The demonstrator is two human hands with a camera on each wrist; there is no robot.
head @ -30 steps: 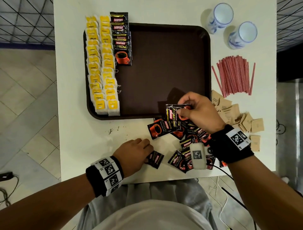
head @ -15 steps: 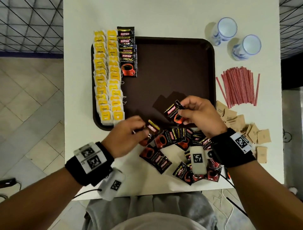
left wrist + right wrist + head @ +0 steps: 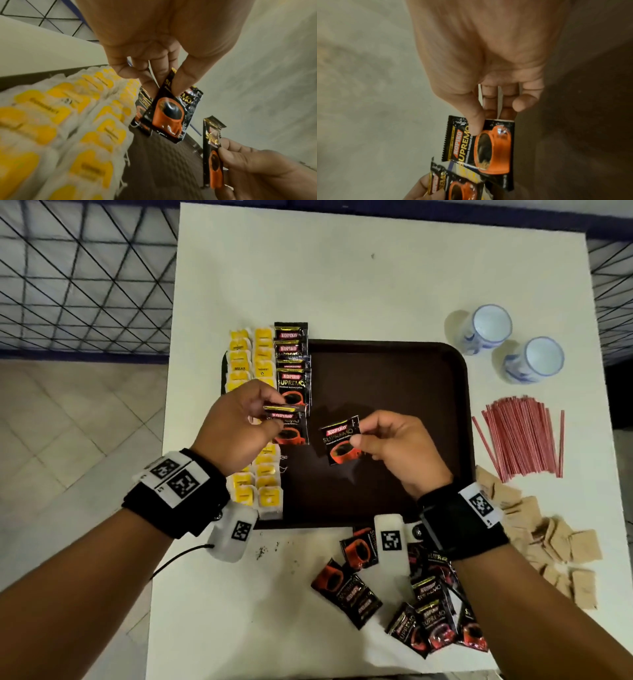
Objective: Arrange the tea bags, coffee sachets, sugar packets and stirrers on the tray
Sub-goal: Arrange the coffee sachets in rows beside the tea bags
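Each hand pinches one coffee sachet above the tray [image 3: 459,419]: the left hand [image 3: 236,426] holds its sachet [image 3: 289,428] just below the short sachet column [image 3: 293,364], beside the tea bags [image 3: 265,484]; the right hand [image 3: 397,450] holds a second sachet [image 3: 340,440] over the bare middle. To my eye the job now is lengthening that column. I'd lay the left one down first, logo up, its top tucked over the cup print of the sachet above, edges square with the tea-bag row, then follow with the right one the same way. The foil looks slippery, so press lightly before letting go. More sachets [image 3: 424,621] wait on the table [image 3: 342,268], with the sugar packets [image 3: 555,546] and stirrers [image 3: 520,436] off to the right.
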